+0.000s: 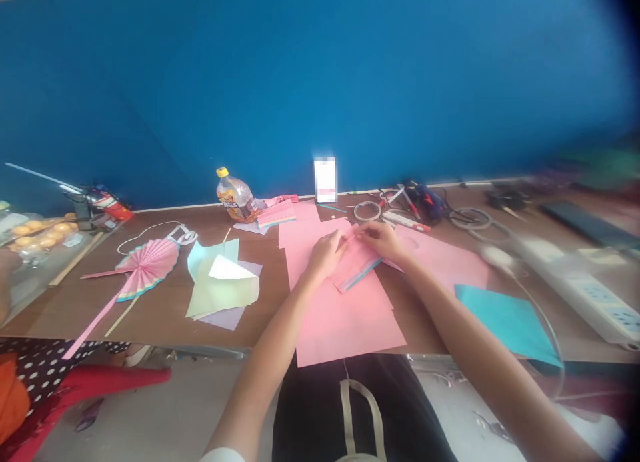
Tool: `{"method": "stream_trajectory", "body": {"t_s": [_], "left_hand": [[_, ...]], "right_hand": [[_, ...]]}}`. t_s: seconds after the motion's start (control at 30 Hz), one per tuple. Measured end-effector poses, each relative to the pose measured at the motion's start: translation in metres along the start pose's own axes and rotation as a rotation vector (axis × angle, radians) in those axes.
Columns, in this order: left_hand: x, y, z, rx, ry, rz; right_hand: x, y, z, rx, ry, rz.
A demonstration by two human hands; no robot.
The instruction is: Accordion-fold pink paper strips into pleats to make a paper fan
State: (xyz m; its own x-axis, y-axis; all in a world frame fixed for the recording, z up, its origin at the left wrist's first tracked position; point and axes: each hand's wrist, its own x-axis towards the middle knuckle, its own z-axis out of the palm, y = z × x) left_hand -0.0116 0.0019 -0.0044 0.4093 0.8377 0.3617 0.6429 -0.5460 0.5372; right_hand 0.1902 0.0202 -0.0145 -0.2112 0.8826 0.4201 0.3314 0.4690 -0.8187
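A folded pink paper piece [353,265] with a blue edge strip is held between both hands, over larger pink sheets [350,329] on the brown table. My left hand [327,254] grips its upper left part, fingers closed. My right hand [381,241] pinches the top edge with thumb and forefinger. The fingertips nearly meet, and the exact fold under them is partly hidden. A finished-looking pink pleated paper fan [150,265] lies at the left. Behind the hands sits another folded pink strip piece [277,213].
A bottle [237,197] and a lit phone [326,180] stand by the blue wall. Pale sheets [225,292] lie left, a teal sheet [507,322] right. A tape roll [367,211], a utility knife [407,222] and a white power strip [585,289] are on the right side.
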Motion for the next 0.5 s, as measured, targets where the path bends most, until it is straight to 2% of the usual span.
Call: {"method": "stream_trajectory", "body": {"t_s": [0.17,0.37,0.5], "left_hand": [[0.000,0.000,0.000,0.010,-0.002,0.006],[0.000,-0.001,0.002,0.005,-0.002,0.003],[0.000,0.000,0.002,-0.040,0.024,-0.039]], "right_hand": [[0.000,-0.004,0.000,0.017,0.025,-0.038],[-0.003,-0.010,0.001,0.140,-0.043,0.091],[-0.003,-0.013,-0.001,0.185,-0.069,0.113]]}}
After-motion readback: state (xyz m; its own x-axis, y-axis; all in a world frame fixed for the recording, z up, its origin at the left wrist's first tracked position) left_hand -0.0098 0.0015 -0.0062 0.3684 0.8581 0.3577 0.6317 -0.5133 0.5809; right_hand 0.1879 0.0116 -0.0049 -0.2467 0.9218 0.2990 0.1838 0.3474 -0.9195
